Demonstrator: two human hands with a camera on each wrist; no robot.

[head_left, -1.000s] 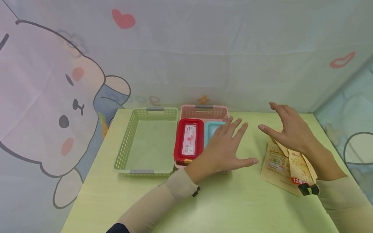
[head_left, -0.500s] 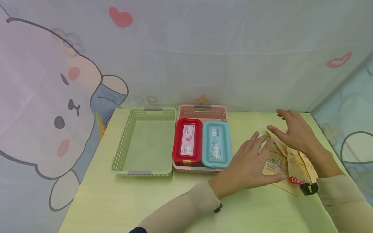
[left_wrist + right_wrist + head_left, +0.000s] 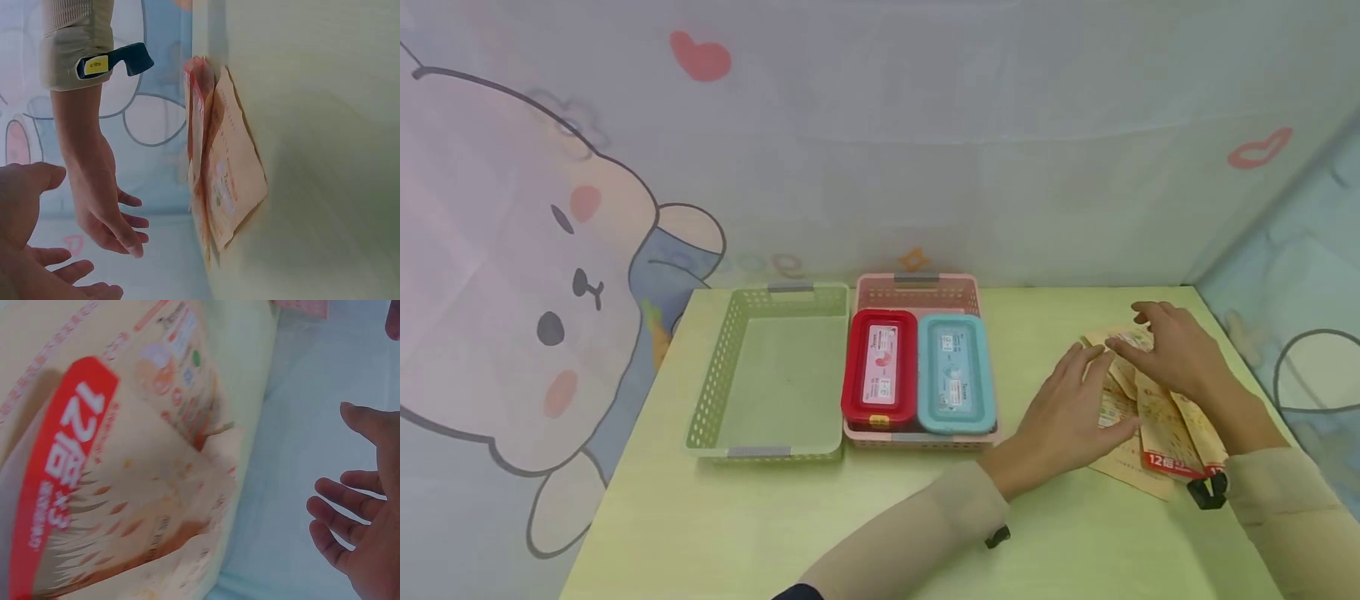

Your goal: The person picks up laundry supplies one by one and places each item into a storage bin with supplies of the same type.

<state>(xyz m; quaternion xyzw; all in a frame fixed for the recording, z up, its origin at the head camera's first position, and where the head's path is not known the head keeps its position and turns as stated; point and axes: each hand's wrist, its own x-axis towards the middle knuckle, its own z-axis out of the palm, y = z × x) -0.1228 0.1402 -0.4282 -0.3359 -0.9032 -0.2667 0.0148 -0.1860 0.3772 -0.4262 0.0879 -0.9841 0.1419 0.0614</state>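
In the head view, several tan printed paper packets (image 3: 1165, 425) lie overlapping on the right of the table, one with a red band. My right hand (image 3: 1191, 350) is over their far part, fingers relaxed and slightly bent, holding nothing. At their left side is my left hand (image 3: 1063, 421), fingers extended and thumb spread, also holding nothing. The left wrist view looks along the table at the packets (image 3: 234, 172), with both hands raised above the tabletop. In the right wrist view the red-banded packet (image 3: 137, 506) stands out large, apart from the right hand (image 3: 369, 506).
A pale green basket (image 3: 748, 452) with nothing in it stands left of centre. Beside it, a pink basket (image 3: 917, 300) holds a red lidded box (image 3: 880, 367) and a light blue lidded box (image 3: 955, 375). Printed cloth (image 3: 1075, 167) hangs behind the table.
My left hand has moved right, from over the blue box to beside the packets. The right hand has shifted slightly right and lower over them. The blue box is now uncovered.
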